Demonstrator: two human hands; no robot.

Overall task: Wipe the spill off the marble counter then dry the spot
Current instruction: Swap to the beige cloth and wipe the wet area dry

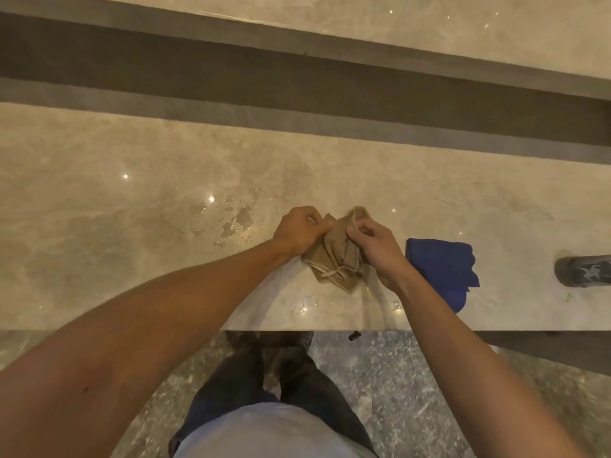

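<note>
A crumpled tan cloth (337, 259) lies on the beige marble counter (99, 226) near its front edge. My left hand (299, 231) pinches the cloth's upper left corner. On the cloth's upper right part my right hand (377, 249) grips a fold. Both hands hold the same cloth between them. A wet spill (236, 221) of patchy puddles and drops glistens on the marble just left of my left hand. A few more drops (304, 307) sit near the front edge, below the cloth.
A folded blue cloth (443, 269) lies on the counter right of my right hand. A dark cup-like object (582, 271) lies on its side at the far right. A dark recessed channel (297, 81) runs behind the counter. My legs and the speckled floor (396, 375) are below.
</note>
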